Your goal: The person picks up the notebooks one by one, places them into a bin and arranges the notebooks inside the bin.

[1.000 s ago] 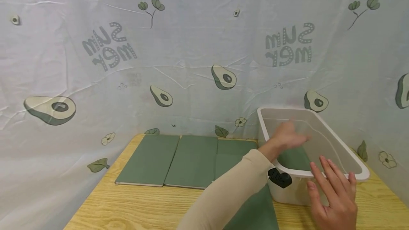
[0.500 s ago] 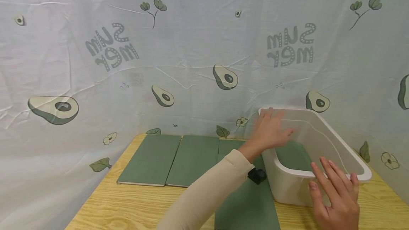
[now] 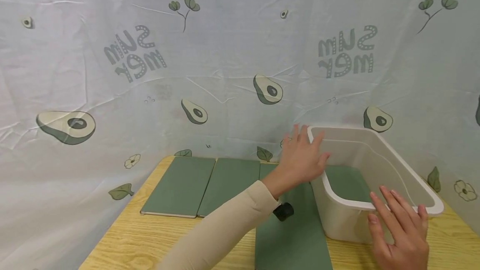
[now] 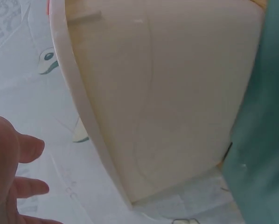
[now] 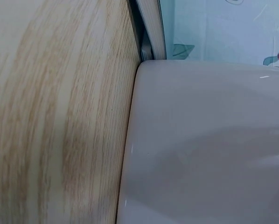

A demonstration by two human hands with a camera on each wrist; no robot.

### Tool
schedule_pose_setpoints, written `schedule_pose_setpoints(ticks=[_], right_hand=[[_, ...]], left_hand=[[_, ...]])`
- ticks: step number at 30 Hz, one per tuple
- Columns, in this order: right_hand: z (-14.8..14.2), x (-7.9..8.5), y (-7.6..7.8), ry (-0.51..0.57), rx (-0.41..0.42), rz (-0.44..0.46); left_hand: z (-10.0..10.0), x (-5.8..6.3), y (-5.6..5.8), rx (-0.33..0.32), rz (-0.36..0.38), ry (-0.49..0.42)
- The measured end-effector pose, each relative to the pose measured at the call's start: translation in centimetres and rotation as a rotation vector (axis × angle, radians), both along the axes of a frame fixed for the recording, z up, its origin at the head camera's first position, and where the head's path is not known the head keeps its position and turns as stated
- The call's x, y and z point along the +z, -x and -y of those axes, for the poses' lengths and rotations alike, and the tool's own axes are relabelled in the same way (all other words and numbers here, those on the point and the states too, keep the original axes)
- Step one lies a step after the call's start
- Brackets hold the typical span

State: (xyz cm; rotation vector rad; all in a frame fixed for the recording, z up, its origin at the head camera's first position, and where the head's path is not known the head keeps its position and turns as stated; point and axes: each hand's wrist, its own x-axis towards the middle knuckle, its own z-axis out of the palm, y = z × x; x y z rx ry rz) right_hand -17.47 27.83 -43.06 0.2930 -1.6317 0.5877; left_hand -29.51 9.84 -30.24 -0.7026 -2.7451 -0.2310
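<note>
A white plastic bin stands at the right of the table, with a green hardcover book flat on its floor. My left hand is at the bin's left rim, fingers spread and holding nothing. In the left wrist view its fingers appear beside the bin's outer wall. My right hand rests with straight fingers against the front rim. Left of the bin lies another green book, partly under my left forearm. The right wrist view shows the bin's lower wall and no hand.
Two more green hardcover books lie side by side at the table's back left. Another green cover shows behind my left wrist. A printed curtain hangs close behind the wooden table.
My left hand has come out of the bin and moved left to its left rim. The right hand stays at the front rim, and the books lie as before.
</note>
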Motion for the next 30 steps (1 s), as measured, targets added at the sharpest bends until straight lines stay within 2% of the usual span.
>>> schedule_pose_setpoints(ticks=[5, 10, 17, 22, 24, 30], right_hand=[[0.0, 0.0, 0.0, -0.009, 0.003, -0.012], [-0.2, 0.0, 0.0, -0.010, 0.001, -0.007], [-0.2, -0.1, 0.0, -0.015, 0.000, 0.009], [-0.1, -0.1, 0.0, -0.014, 0.002, 0.011], [0.1, 0.1, 0.1, -0.010, 0.012, -0.023], [0.4, 0.6, 0.1, 0.001, 0.024, -0.089]], left_hand=[[2.0, -0.5, -0.6, 0.031, 0.004, 0.050], [3.7, -0.8, -0.9, 0.019, -0.027, 0.077], [6.5, -1.2, -1.5, -0.020, 0.022, -0.071], [8.9, -1.6, -1.9, 0.004, 0.061, -0.099], [9.8, -1.7, -2.1, 0.012, 0.080, -0.113], [12.0, -1.9, -2.4, 0.011, 0.074, -0.177]])
